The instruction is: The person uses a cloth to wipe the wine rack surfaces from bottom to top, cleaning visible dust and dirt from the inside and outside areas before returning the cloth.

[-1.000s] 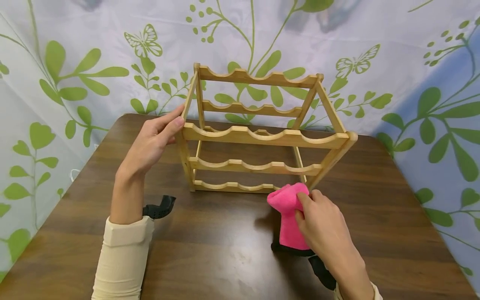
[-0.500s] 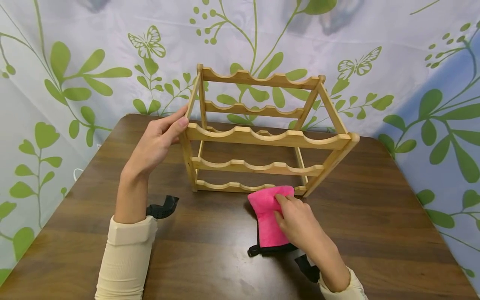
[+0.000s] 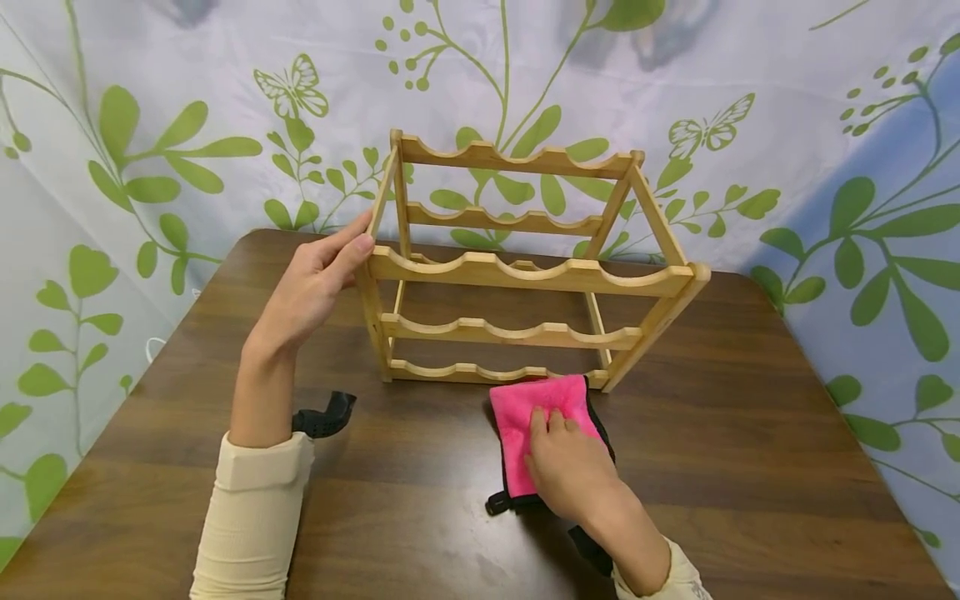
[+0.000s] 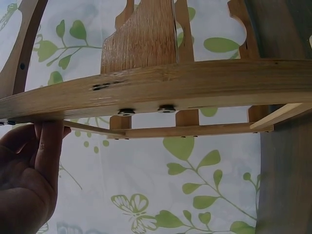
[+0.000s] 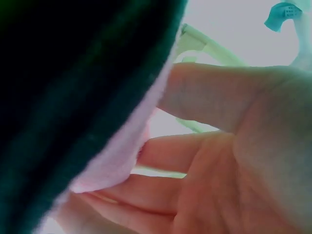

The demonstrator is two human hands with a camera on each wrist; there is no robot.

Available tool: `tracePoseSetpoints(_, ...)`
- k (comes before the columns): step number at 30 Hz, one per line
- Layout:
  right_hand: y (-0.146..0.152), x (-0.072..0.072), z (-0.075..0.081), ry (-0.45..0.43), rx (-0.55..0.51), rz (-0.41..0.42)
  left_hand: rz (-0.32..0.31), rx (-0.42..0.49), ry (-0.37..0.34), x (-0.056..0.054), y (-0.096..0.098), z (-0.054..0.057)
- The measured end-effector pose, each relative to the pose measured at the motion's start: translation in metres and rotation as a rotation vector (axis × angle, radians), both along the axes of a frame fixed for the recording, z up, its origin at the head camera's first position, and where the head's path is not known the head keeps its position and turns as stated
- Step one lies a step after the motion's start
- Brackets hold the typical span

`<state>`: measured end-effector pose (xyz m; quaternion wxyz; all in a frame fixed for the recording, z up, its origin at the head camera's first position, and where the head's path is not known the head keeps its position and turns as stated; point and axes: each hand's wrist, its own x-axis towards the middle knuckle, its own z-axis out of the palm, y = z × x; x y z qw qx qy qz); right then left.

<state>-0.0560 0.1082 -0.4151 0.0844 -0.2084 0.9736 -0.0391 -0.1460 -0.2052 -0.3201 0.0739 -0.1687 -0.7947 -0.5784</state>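
Note:
A light wooden rack (image 3: 487,270) with scalloped rails stands on the dark wood table. My left hand (image 3: 303,287) grips its front left upper corner, thumb on top. In the left wrist view the fingers of the left hand (image 4: 34,165) touch a wooden side bar (image 4: 195,85). My right hand (image 3: 573,471) holds a pink cloth (image 3: 510,408) with black edging and a small black tab, in front of the rack's lower right. In the right wrist view, thumb and fingers of the right hand (image 5: 214,141) lie about the cloth (image 5: 117,156), whose dark side fills the left.
The brown table (image 3: 405,517) extends on both sides of the rack. Behind it hangs a pale curtain (image 3: 195,50) with green leaves and butterflies. A black wrist device (image 3: 326,415) sits at the left wrist. A white cord (image 3: 152,346) shows beyond the left table edge.
My right hand has moved left with the pink cloth, which has gone from bunched to spread flatter. Its fingers now lie lower on the cloth. The left hand and rack stay about still.

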Motion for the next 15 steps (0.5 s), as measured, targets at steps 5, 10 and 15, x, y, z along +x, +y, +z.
tracePoseSetpoints(5, -0.004, -0.001, -0.003, 0.011, -0.005, -0.023, -0.004, 0.02, 0.008, -0.004, 0.002, -0.004)
tracePoseSetpoints(10, 0.002, -0.001, -0.004, 0.099, -0.094, -0.022, 0.024, 0.052, 0.004, -0.005, 0.003, -0.006)
tracePoseSetpoints(15, 0.014, -0.001, -0.001, 0.264, -0.178, 0.001, 0.079, -0.016, 0.044, -0.001, 0.003, -0.008)
